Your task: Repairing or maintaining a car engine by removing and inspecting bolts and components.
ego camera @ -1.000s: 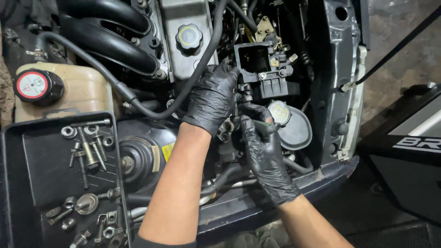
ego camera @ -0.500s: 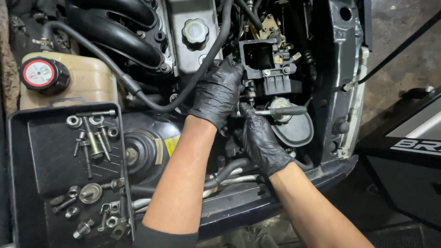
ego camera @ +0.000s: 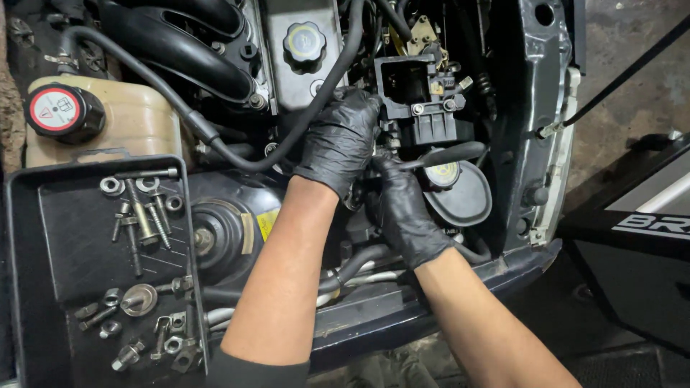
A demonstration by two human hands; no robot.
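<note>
Left hand (ego camera: 339, 140) gripped black bracket (ego camera: 420, 100) lying just to its right; right hand (ego camera: 404, 205), below, clasped dark tool handle (ego camera: 449, 153) running crosswise rightward.

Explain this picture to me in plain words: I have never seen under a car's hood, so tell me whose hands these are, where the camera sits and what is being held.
The camera sits on the person's head, looking down into an open engine bay. Both hands wear black gloves. The left hand rests against the black plastic box-shaped bracket. The right hand grips a dark tool handle beside a round black cap. At the left, a black plastic tray holds loose metal bolts and washers. Behind it sits a cream coolant tank with a red-labelled cap.
</note>
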